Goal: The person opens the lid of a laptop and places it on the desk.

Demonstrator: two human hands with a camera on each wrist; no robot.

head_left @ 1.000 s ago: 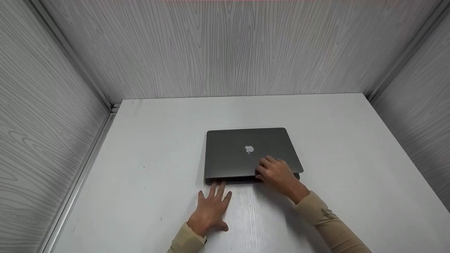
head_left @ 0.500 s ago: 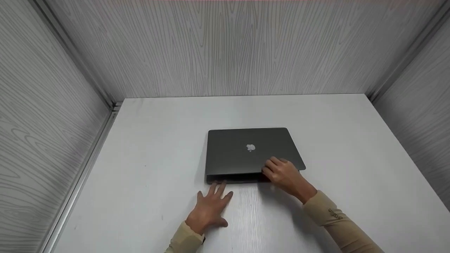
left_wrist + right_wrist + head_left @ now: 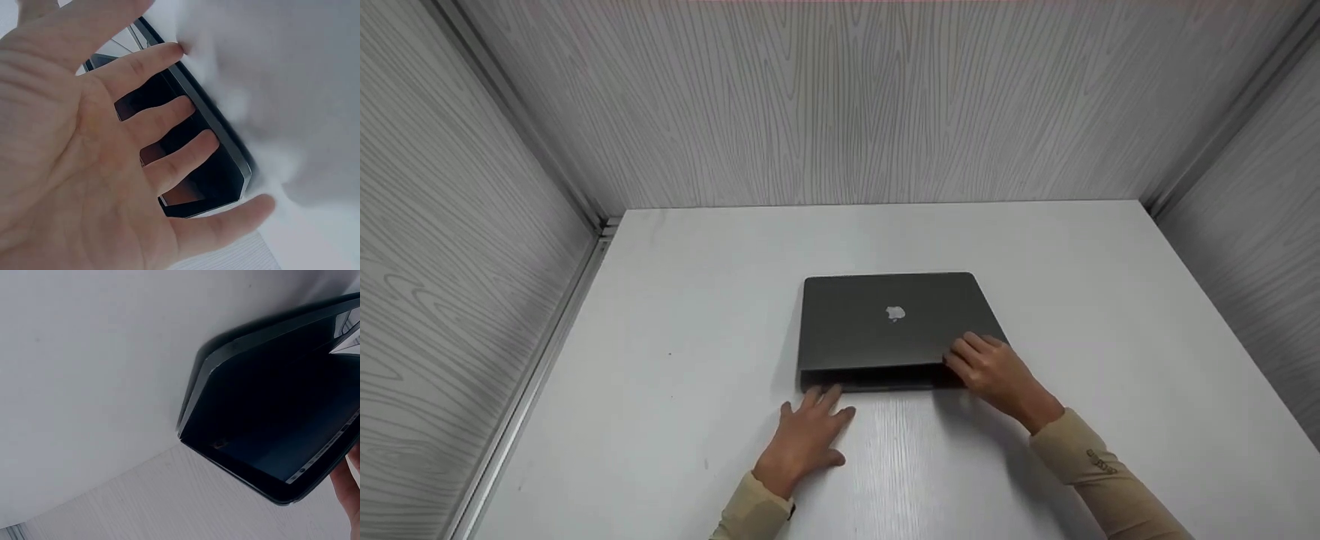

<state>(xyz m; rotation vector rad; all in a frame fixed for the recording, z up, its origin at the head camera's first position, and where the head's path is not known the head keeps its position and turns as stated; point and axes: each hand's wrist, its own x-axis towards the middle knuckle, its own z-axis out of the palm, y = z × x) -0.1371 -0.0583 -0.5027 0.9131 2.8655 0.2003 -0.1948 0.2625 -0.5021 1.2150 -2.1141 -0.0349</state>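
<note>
A dark grey laptop point(image 3: 877, 322) with a pale apple logo point(image 3: 895, 313) lies on the white table, its lid raised slightly at the front. My right hand point(image 3: 990, 371) grips the lid's front edge near the right corner, fingers curled. In the right wrist view a lit strip of icons runs along the edge of the screen point(image 3: 292, 444), and only part of the hand point(image 3: 347, 492) shows. My left hand point(image 3: 801, 442) spreads its straight fingers at the base's front left edge. In the left wrist view those fingers lie across the laptop's edge point(image 3: 216, 121).
The white table point(image 3: 712, 300) extends on all sides of the laptop. A grey wood-grain panel point(image 3: 840, 105) stands behind it, with similar side panels at left point(image 3: 450, 300) and right point(image 3: 1252, 225).
The lid's front edge has risen a little and the dark gap below it is wider. My right hand has slid right along that edge. My left hand has hardly moved.
</note>
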